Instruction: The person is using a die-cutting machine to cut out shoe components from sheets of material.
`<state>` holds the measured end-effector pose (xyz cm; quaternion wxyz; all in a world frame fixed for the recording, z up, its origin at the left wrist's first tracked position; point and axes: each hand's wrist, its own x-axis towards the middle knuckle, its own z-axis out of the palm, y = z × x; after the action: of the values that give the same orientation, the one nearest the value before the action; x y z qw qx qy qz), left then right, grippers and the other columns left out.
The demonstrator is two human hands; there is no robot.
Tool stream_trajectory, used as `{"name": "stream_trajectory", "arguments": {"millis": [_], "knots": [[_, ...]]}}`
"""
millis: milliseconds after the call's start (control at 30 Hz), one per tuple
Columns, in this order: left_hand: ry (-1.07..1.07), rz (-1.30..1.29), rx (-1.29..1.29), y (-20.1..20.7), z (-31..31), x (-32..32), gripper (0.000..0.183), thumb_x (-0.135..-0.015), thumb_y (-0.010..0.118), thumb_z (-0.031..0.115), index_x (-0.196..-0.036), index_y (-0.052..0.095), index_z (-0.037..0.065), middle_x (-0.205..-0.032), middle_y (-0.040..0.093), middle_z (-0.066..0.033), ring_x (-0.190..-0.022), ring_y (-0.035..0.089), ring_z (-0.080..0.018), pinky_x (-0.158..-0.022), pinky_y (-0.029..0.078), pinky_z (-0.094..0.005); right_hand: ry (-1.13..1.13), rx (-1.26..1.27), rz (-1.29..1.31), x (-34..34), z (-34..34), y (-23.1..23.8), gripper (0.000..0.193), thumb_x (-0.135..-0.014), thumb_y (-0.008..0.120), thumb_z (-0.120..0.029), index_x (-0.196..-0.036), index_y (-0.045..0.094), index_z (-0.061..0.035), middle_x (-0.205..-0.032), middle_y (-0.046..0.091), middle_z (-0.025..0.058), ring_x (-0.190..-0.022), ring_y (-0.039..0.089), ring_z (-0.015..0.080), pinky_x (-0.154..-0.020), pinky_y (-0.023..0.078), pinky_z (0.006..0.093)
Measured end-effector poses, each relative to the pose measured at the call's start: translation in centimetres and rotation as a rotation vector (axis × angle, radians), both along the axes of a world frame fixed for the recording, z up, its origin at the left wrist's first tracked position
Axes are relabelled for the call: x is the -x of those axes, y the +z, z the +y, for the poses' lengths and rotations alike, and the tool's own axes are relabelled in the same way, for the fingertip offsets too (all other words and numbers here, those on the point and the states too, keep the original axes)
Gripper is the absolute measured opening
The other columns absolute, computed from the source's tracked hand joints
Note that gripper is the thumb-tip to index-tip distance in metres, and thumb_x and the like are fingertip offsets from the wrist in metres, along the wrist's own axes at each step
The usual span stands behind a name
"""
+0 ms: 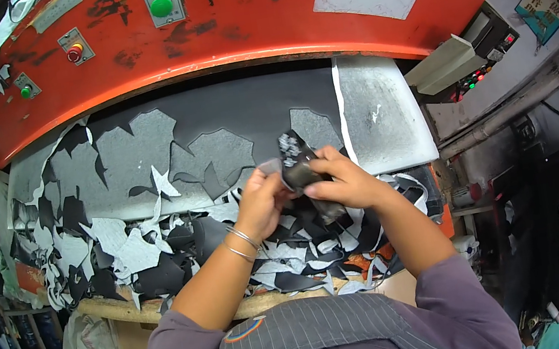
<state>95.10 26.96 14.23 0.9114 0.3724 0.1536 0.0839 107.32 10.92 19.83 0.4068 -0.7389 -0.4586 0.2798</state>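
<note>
Over the front of the cutting bed, my two hands are close together. My left hand point(259, 200) pinches a small grey piece of sheet material point(269, 167) between thumb and fingers. My right hand point(345, 180) is closed round a dark, glossy object with pale patches point(292, 149), held upright and tilted; its exact kind cannot be made out. The left fingertips are against its near side. Behind it lies a black sheet point(268, 100) with shaped cutouts, through which a grey pad point(221, 147) shows.
A heap of black and pale grey scraps point(136, 254) covers the front ledge. The orange machine beam point(249, 16) with push buttons spans the back. A white pad point(382, 112) is at right. A wooden edge point(126, 311) runs along the front, with control boxes point(472, 62) far right.
</note>
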Motion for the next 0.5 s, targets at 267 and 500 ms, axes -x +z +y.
{"name": "stream_trajectory", "arguments": {"millis": [267, 500], "knots": [[-0.441, 0.554, -0.784, 3.4, 5.7, 8.9, 0.021, -0.088, 0.065, 0.017, -0.100, 0.058, 0.001, -0.077, 0.061, -0.0056, -0.059, 0.056, -0.0102, -0.052, 0.046, -0.0243, -0.326, 0.434, -0.352, -3.0, 11.1, 0.2, 0.057, -0.070, 0.064, -0.046, -0.110, 0.064, -0.0060, -0.118, 0.045, 0.0239, -0.097, 0.060, 0.0404, -0.087, 0.049, 0.0442], [0.173, 0.195, -1.436, 3.5, 8.4, 4.9, 0.060, -0.084, 0.066, 0.017, -0.135, 0.040, -0.001, -0.118, 0.059, -0.0211, -0.110, 0.057, -0.0307, -0.091, 0.045, -0.0356, -0.408, 0.112, -0.499, -3.2, 10.0, -3.6, 0.106, -0.062, 0.077, -0.056, -0.144, 0.029, -0.0081, -0.133, 0.042, 0.0246, -0.125, 0.043, 0.0392, -0.101, 0.035, 0.0486]]}}
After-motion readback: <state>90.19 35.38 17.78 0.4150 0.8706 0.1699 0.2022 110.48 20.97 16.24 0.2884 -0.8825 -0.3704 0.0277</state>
